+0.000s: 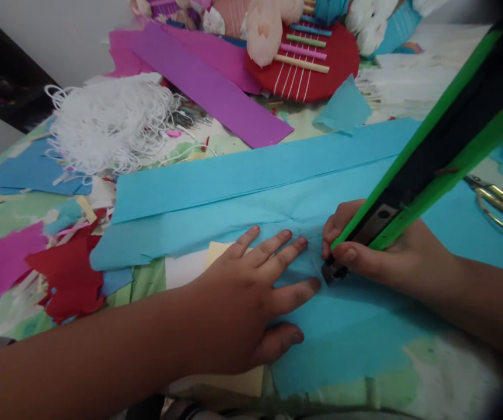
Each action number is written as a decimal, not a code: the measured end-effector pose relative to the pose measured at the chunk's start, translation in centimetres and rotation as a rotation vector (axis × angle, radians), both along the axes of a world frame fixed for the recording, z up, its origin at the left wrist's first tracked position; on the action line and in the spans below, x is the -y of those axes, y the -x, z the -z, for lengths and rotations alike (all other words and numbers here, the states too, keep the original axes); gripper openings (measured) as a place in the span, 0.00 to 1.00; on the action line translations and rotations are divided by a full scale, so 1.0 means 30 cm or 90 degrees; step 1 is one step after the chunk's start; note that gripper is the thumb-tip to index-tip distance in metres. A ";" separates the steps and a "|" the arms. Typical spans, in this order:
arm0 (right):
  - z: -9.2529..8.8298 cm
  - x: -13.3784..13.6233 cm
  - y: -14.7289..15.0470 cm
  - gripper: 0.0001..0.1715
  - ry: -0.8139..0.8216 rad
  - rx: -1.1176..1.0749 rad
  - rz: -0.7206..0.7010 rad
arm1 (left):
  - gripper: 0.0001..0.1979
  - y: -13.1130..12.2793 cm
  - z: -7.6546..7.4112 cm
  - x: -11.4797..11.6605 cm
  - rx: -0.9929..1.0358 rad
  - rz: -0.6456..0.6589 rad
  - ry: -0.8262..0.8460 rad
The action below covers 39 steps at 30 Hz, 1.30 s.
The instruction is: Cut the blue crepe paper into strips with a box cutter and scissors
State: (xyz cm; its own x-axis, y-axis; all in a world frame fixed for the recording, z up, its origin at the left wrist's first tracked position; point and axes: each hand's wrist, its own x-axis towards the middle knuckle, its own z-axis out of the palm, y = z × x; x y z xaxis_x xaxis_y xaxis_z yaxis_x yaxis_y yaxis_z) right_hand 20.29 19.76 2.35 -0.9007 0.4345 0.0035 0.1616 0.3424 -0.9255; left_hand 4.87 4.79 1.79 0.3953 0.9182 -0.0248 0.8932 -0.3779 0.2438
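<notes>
Light blue crepe paper [343,344] lies spread over the table in front of me, with a folded strip [234,181] of the same colour along its far side. My left hand [260,291] rests on the paper, palm down with fingers spread. In my right hand [391,251] is a green and black box cutter [426,140], tilted up to the right. Its blade end meets the paper just beyond my left fingertips. Part of a white and cream sheet [185,268] shows under the blue paper and my left hand.
Gold-handled scissors [496,204] lie at the right. A heap of white cord [111,122] sits at the back left, near purple paper strips [216,87]. Red paper scraps [72,274] lie at the left. A red disc [304,64] with coloured sticks stands at the back.
</notes>
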 end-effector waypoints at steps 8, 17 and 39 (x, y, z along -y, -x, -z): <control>-0.003 0.000 -0.001 0.22 0.019 -0.007 0.026 | 0.25 -0.002 -0.001 -0.002 0.003 -0.006 0.005; 0.000 0.009 0.000 0.21 -0.055 0.003 -0.033 | 0.25 -0.001 -0.002 0.001 0.006 0.003 0.015; -0.006 0.032 0.002 0.18 -0.240 0.007 -0.003 | 0.26 -0.004 0.001 -0.004 -0.003 0.004 0.015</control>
